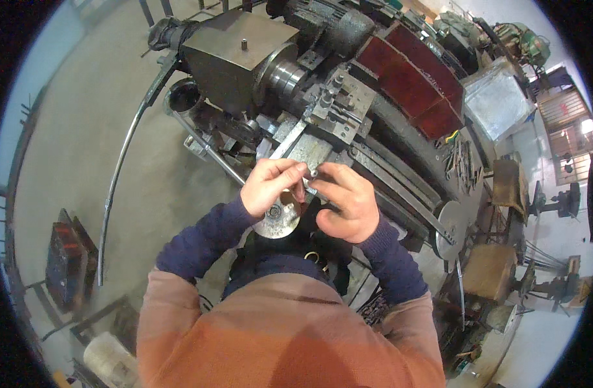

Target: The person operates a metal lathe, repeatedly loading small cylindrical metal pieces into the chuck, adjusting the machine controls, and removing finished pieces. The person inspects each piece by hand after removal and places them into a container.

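Both my hands meet in front of the lathe's carriage, around a small silvery metal part [314, 173]. My left hand [274, 185] is closed, its thumb pressed toward the curled fingers, with the part's end showing beyond the thumb tip. From the other side my right hand [349, 202] has bent fingers with their tips at the same part; its thumb sits lower. The fingers hide most of the part. Just below my left hand is a round metal handwheel [278, 223]. Beyond the hands stands the tool post [341, 107], with a flat bar [290, 139] sticking out toward me.
The lathe headstock [241, 42] and chuck [286, 77] stand at the upper left, beside a long lever [125, 168]. A dark red tray [413, 74] lies behind the bed. Loose tools [458, 161] lie at right, near another handwheel [448, 229].
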Demonstrator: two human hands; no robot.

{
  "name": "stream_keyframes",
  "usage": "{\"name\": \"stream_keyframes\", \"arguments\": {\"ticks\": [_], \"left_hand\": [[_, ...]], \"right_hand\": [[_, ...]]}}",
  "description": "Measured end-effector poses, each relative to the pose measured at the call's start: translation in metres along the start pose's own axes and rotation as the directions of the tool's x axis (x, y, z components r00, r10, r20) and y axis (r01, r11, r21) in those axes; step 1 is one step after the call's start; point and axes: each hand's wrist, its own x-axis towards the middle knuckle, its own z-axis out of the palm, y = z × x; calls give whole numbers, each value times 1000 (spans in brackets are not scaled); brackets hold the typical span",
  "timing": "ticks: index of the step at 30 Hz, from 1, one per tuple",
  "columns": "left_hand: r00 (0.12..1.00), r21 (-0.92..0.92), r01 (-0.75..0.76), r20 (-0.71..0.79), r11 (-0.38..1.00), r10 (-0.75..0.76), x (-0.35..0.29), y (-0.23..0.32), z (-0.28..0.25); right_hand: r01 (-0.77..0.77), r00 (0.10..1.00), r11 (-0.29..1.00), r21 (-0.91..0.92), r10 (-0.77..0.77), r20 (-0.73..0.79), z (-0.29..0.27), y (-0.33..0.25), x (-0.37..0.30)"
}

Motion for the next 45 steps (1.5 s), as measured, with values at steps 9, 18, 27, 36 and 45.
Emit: {"name": "stream_keyframes", "arguments": {"ticks": [9, 18, 27, 36, 45], "left_hand": [[971, 396, -220, -2, 892, 240, 6, 16, -2], [933, 782, -276, 79, 558, 351, 3, 54, -69], [773, 830, 547, -450, -110, 446, -138, 93, -230], [662, 693, 719, -709, 62, 244, -177, 25, -277], [758, 543, 646, -541, -536, 365, -191, 61, -443]], "right_hand": [[63, 995, 998, -10, -62, 73, -7, 3, 24], [148, 976, 950, -276, -95, 193, -15, 39, 78], [-107, 855, 651, -752, 446, 264, 25, 122, 141], [-107, 798, 666, -738, 500, 335, 26, 123, 153], [-113, 802, 754, -647, 454, 389, 22, 119, 152]]}}
